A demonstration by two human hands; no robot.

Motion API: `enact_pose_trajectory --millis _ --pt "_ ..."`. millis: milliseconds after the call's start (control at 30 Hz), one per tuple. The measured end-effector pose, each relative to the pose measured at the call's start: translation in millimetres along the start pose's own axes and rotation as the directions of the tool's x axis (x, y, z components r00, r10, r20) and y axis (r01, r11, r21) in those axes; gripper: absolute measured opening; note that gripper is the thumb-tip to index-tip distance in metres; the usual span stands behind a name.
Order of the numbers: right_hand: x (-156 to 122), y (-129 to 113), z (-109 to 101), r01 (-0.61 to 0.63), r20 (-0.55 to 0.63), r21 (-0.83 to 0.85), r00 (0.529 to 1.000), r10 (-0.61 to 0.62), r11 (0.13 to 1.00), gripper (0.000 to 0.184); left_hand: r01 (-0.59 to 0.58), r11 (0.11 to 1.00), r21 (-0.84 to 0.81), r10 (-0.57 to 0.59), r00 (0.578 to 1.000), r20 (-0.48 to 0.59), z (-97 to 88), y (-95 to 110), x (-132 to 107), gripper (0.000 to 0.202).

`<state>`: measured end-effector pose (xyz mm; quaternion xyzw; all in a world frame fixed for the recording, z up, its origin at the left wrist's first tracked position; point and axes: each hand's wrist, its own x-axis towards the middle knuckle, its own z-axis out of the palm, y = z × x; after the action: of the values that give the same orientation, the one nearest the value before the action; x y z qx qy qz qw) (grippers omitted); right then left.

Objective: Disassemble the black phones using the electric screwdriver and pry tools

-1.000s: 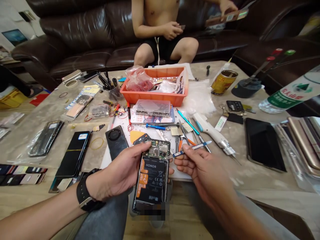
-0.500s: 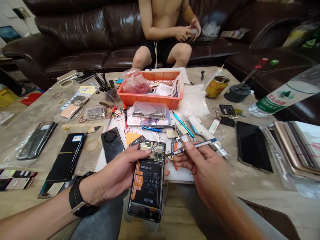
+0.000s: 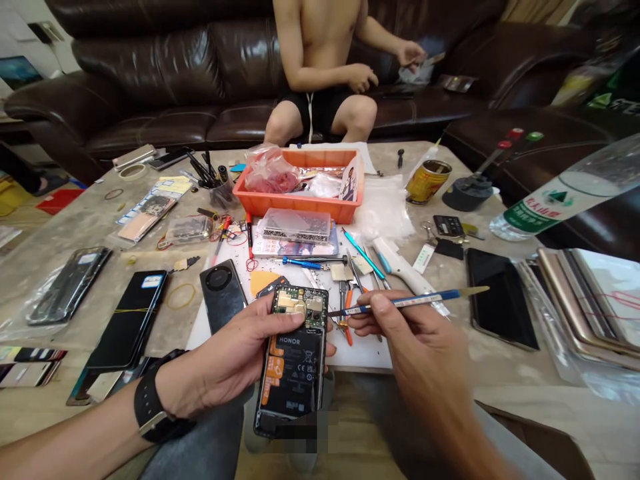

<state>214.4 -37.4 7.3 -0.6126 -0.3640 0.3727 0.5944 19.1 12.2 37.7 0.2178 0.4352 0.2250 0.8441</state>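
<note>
opened phone (image 3: 294, 360): slim rounded slab in the left hand (image 3: 233, 350), metal-shielded board (image 3: 289, 300) end pointing away, long axis nearly straight out
battery (image 3: 297, 383): black, orange tabs, says HONOR
hands: left's curled round the phone, thumb on the board; right hand (image 3: 407, 340) is pinching a skinny blue tool (image 3: 430, 295)

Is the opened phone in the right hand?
No, the left hand holds the opened phone, while the right hand holds a thin blue tool.
</note>
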Motion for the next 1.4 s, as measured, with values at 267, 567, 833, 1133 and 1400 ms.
enact_pose_trajectory --millis 267,567,833,1133,1400 --pt "-5.1 -9.8 -1.8 0.153 0.010 -0.142 0.988 -0.153 0.978 0.023 0.002 0.999 0.053 -0.005 0.998 0.057 0.0 -1.7 -0.2 0.030" --pt "-6.1 -2.6 -7.9 0.503 0.141 -0.368 0.861 -0.488 0.782 0.011 -0.006 0.995 0.095 -0.005 0.993 0.115 -1.4 -3.6 -2.1 0.026" --pt "-7.2 -11.3 -4.8 0.689 0.342 -0.403 0.724 -0.599 0.603 0.015 -0.036 0.997 0.074 0.026 0.992 0.122 -0.5 -3.9 -0.6 0.036" --pt "-10.1 -0.6 -0.4 0.673 0.339 -0.480 0.734 -0.589 0.562 0.015 -0.046 0.998 0.048 0.037 0.983 0.182 -0.8 -3.7 0.9 0.041" --pt "-12.6 0.5 2.9 0.655 0.313 -0.545 0.738 -0.597 0.523 0.016 -0.048 0.998 0.047 0.040 0.987 0.156 -2.3 -5.7 -1.3 0.050"
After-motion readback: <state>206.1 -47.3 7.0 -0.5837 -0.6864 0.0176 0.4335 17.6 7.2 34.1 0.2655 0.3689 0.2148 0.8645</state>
